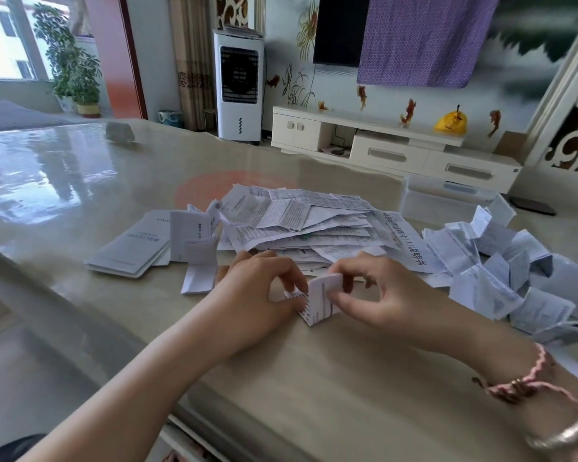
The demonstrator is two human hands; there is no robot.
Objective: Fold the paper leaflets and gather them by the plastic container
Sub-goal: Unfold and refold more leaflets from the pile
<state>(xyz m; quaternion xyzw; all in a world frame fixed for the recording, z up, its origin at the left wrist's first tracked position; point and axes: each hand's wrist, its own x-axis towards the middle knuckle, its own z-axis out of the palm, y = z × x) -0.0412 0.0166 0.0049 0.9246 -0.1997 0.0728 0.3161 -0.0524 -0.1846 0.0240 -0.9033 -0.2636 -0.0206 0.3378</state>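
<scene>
Both hands meet low over the near middle of the glossy beige tabletop point(80, 181). Left hand point(257, 285) and right hand point(381, 291) pinch one small leaflet point(319, 300) between them. The left fingertips curl onto its left edge, the right thumb and fingers clamp the top and right side. The leaflet is bent over on itself, its lower corner touching the tabletop.

Just behind the hands, a broad heap of unfolded leaflets point(297, 221), flat sheets overlapping, printed text showing. One long sheet with large dark characters point(411, 243) lies along the heap's right edge.

To the right, a looser pile of folded leaflets point(494, 275), creased and standing at angles, spreading toward the tabletop's right edge. Behind that pile, touching or nearly touching it, the clear plastic container point(447, 198), lidded, rectangular.

To the left of the heap, a flat booklet point(131, 248) lies with a few folded slips point(197, 248) beside and partly over it. One slip lies nearest the left hand.

Right wrist carries a pink braided bracelet point(521, 381) and a pale metallic bangle point(568, 435) lower down.

Far left on the tabletop, a small pale object point(119, 131), too blurred to identify.

Background: white air cooler point(239, 85), white TV cabinet point(391, 145), dark screen point(341, 28) half covered by a purple cloth point(424, 38), potted plant point(70, 61) by the window.
</scene>
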